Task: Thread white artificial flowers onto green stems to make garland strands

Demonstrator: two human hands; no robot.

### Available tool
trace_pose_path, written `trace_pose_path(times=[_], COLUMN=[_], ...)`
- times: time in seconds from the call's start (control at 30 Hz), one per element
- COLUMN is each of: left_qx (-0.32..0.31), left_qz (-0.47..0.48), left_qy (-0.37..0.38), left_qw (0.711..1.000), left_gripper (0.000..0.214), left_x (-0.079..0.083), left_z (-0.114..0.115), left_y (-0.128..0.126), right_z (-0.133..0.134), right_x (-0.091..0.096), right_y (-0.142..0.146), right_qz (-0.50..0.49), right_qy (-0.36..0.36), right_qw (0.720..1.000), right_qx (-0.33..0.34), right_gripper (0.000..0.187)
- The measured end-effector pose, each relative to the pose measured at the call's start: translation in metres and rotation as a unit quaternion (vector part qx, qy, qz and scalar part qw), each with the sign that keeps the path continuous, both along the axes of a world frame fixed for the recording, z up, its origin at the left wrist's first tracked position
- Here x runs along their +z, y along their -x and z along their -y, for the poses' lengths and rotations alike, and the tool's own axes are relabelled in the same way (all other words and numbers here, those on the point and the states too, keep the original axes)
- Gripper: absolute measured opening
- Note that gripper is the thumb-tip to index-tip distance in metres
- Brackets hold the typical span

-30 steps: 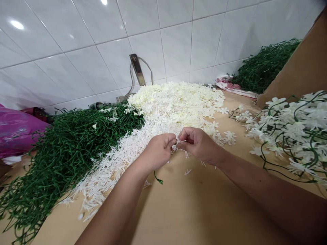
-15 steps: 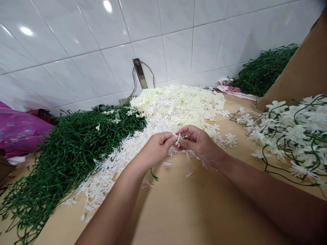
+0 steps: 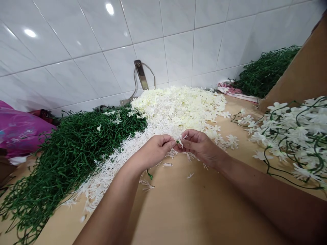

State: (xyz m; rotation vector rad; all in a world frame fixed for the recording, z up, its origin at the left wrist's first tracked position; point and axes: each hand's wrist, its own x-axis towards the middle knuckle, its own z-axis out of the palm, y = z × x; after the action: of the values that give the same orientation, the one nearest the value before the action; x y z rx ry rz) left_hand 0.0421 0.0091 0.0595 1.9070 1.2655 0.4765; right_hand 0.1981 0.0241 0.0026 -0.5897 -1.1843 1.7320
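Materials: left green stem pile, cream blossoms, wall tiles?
Left green stem pile: probably moulded plastic, slight sheen, uniform colour.
Cream blossoms: matte, thin flat petals; fabric or soft plastic, can't tell.
Wall tiles: likely glazed ceramic, glossy, bright light reflections, straight grout lines.

A small craft workspace is suggested, though whether it is set up in a home or a workshop cannot be told. Parts of artificial flowers are heaped by kind on a tan worktop (image 3: pixel 176 211): green stems (image 3: pixel 84 146), cream blossoms (image 3: pixel 201 102) and thin white sprigs (image 3: pixel 114 173). Stemmed white flowers (image 3: pixel 298 136) are bunched at the right, near a cardboard panel (image 3: pixel 298 75). The worktop is backed by a white tiled wall (image 3: pixel 178 51), and a purple bag (image 3: pixel 22 131) is seen at the left.
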Motion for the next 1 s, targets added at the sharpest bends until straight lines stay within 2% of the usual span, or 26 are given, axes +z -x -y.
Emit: trace_pose_path(times=[0.17, 0.43, 0.6, 0.8, 1.0], left_qx=[-0.008, -0.015, -0.016, -0.017, -0.02], left_qz=[0.006, -0.005, 0.051, 0.157, 0.17], left_qy=[-0.012, -0.047, -0.017, 0.037, 0.067], left_qw=[1.0, 0.999, 0.998, 0.987, 0.983], left_gripper=[0.022, 0.023, 0.027, 0.031, 0.034], left_x=[-0.002, -0.008, -0.013, -0.018, -0.019], left_z=[-0.001, -0.001, -0.002, -0.003, -0.002], left_y=[-0.001, -0.002, -0.005, -0.007, -0.007], right_z=[-0.001, -0.004, -0.005, -0.007, -0.008], right_x=[-0.001, 0.001, 0.002, 0.001, 0.004], right_y=[-0.003, -0.005, -0.005, -0.01, -0.014], right_qz=[-0.015, -0.009, -0.006, 0.003, 0.017], right_qy=[0.025, 0.049, 0.042, 0.021, 0.019], right_qw=[0.999, 0.998, 0.998, 0.997, 0.995], right_qx=[0.04, 0.044, 0.038, 0.072, 0.098], right_gripper=[0.013, 0.019, 0.019, 0.015, 0.015])
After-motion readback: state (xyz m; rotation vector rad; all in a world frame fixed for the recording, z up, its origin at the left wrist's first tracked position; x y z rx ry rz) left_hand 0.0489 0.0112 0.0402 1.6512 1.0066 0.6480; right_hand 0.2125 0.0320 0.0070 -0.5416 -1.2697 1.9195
